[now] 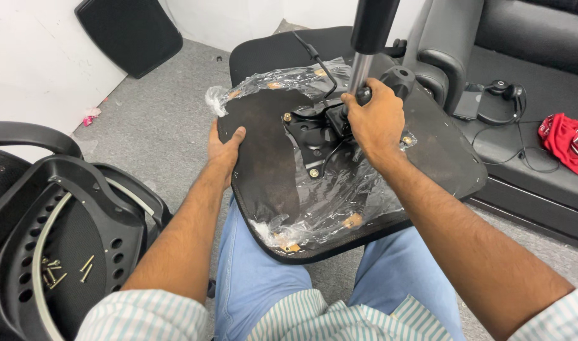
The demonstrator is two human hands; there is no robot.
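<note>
Across the person's lap lay an upturned chair seat (264, 158), underside up, its far edge tilted away, so the metal plate (314, 136) at its middle faced the worker. Left hand (224, 150) was clamped over the seat's left rim, thumb on top, likely to stop it sliding. Right hand (376, 120) was closed around the base of the gas cylinder (365, 44), which stood nearly upright, long axis rising out of frame. Torn plastic wrap (320, 208) clung to the seat. Loose screws (55, 271) sat in a chair back (24, 208) at near left.

Light: bright, even, from overhead
Shadows: soft, faint on the floor (175, 113)
Glare: white glints on the plastic wrap (314, 208)
Focus: sharp centre, slight wide-angle stretch at edges
</note>
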